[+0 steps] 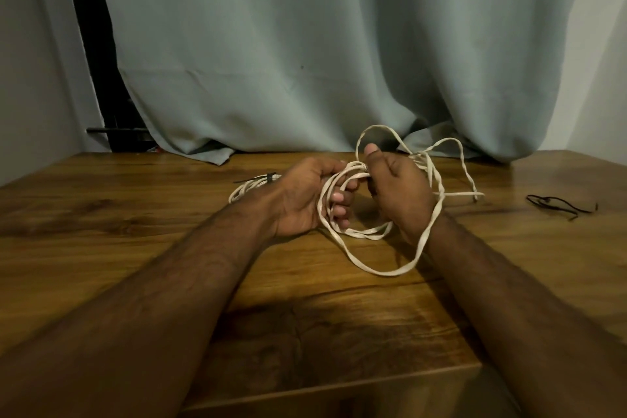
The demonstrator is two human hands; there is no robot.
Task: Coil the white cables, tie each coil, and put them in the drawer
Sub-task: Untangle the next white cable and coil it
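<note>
Head view: both hands raised just above the wooden bench (135,248), close together near its middle. Left hand (305,200) palm up, fingers curled through several loops of a white cable (380,271), gripping the bundle. Right hand (397,193) just beside it, thumb up, fingers closed round the same bundle at its top. Loose loops of that cable hanging below and between the two hands, one wide loop sagging down to the bench surface under the right wrist; more slack rising in arcs behind the right hand and trailing off to the right, its end lying flat on the bench. Behind the left hand, farther and to the left, a second white coil (244,188) lying on the bench, bound with a black tie (270,177), partly hidden by the wrist. Far right on the bench, well apart from the hands, a thin black tie (559,203) lying loose. Grey-green curtain (305,44) hanging behind the far edge. No container visible
</note>
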